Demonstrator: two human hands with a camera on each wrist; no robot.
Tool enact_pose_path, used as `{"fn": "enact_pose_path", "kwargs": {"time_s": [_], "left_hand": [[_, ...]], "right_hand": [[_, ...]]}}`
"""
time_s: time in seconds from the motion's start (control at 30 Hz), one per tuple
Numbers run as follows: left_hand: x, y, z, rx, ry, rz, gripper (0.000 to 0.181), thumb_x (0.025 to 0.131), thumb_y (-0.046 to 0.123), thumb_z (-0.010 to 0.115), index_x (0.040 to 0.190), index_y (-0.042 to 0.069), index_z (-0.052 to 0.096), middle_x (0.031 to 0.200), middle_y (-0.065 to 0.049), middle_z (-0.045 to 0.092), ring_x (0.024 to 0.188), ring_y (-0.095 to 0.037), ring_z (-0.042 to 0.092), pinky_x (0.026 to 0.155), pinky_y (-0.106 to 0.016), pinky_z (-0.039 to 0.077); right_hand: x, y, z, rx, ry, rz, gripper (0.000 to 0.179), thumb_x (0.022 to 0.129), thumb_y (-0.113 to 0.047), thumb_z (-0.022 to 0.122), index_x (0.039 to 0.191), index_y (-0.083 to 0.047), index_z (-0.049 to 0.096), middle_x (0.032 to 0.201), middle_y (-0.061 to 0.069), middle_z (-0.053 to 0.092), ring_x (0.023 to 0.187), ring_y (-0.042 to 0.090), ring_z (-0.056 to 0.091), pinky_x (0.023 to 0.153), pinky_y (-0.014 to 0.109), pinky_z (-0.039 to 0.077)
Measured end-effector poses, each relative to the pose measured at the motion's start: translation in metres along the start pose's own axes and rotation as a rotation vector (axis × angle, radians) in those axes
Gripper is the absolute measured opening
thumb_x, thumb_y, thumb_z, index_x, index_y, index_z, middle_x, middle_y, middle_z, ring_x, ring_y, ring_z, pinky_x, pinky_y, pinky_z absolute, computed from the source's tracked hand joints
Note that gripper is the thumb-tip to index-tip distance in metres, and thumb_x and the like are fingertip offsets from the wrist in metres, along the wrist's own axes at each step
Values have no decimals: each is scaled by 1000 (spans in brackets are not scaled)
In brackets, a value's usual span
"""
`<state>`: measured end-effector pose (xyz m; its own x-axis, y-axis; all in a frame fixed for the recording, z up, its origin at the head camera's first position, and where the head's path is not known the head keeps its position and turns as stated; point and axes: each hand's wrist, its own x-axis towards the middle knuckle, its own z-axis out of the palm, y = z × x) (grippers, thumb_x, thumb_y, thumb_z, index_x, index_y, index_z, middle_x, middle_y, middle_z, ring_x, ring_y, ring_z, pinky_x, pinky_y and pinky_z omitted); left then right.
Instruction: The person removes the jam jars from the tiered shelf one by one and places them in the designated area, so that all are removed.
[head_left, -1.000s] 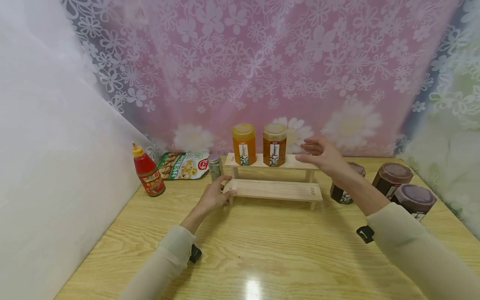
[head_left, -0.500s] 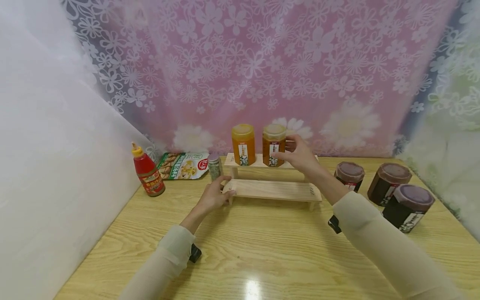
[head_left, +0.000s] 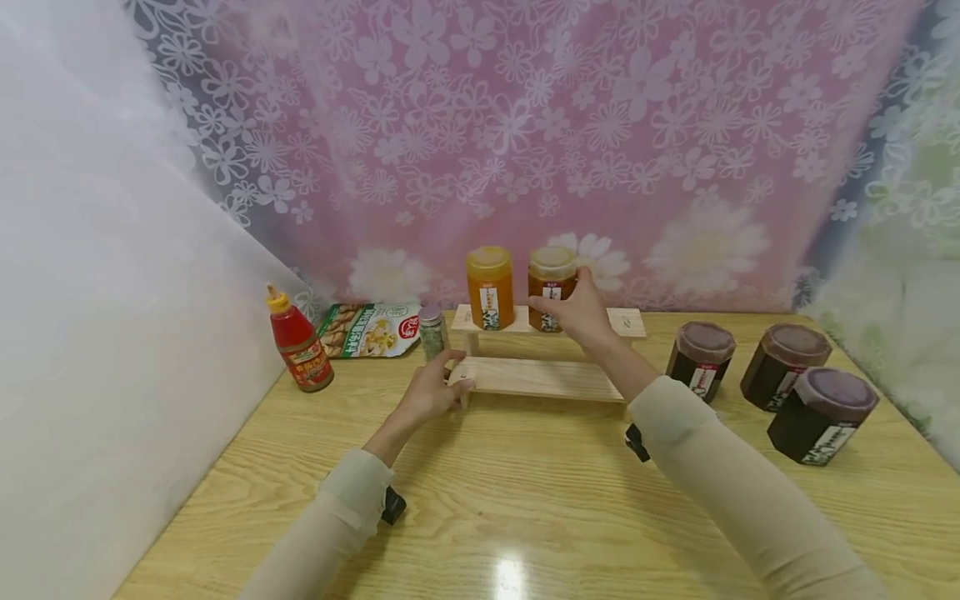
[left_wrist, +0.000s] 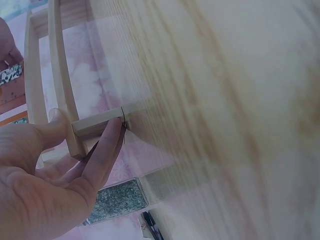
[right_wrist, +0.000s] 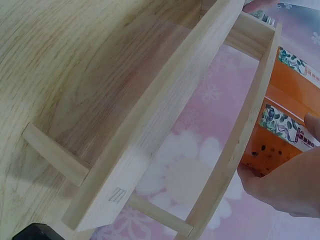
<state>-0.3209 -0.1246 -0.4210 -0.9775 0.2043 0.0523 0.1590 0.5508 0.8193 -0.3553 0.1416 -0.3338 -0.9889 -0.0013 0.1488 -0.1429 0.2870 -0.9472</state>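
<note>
Right hand (head_left: pixel 583 317) now around amber jar (head_left: pixel 552 285)

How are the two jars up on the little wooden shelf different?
The left jar has a yellow lid; the right jar has a cream lid.
The left jar looks bright orange; the right jar looks darker amber.
The right hand grips the right jar; no hand holds the left jar.
Both stand upright on the top shelf, with white labels and similar many-sided shapes.
</note>
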Motion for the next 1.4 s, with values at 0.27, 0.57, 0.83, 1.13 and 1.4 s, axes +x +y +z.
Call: {"fn": "enact_pose_path", "kwargs": {"time_s": [0.27, 0.57, 0.83, 1.13, 1.4], "left_hand": [[-1, 1, 0, -2, -12, -12, 55, 101, 16, 71, 152, 9, 51, 125, -31, 61, 79, -29, 75, 69, -37, 65], [-3, -2, 2, 0, -6, -33, 54, 101, 15, 71, 151, 9, 51, 122, -29, 64, 84, -30, 74, 70, -38, 65], [-3, -2, 3, -11, -3, -44, 54, 101, 15, 71, 151, 10, 52, 122, -29, 64, 86, -30, 75, 71, -38, 66], [-1, 1, 1, 3, -1, -40, 54, 101, 16, 71, 151, 11, 51, 122, -29, 66, 82, -29, 76, 69, -37, 65], [1, 3, 1, -5, -3, -40, 55, 101, 15, 71, 152, 10, 51, 122, -28, 65, 87, -30, 74, 72, -39, 66]], "right_hand": [[-10, 1, -8, -42, -38, 12, 86, 95, -29, 78, 159, -8, 24, 151, 19, 45, 137, 37, 50, 109, 55, 49], [-22, 7, -19, -115, -70, -11, 87, 95, -36, 78, 159, -8, 26, 150, 19, 47, 136, 38, 50, 107, 57, 50], [-35, 11, -31, -91, -69, -57, 85, 93, -31, 81, 160, -13, 32, 148, 16, 51, 135, 36, 51, 110, 58, 47], [-53, 9, -45, -62, -68, -62, 84, 92, -29, 83, 158, -12, 35, 148, 16, 52, 135, 36, 51, 111, 59, 46], [-69, 4, -57, -92, -62, -63, 85, 90, -29, 85, 159, -15, 38, 146, 14, 53, 129, 34, 52, 103, 55, 50]]}}
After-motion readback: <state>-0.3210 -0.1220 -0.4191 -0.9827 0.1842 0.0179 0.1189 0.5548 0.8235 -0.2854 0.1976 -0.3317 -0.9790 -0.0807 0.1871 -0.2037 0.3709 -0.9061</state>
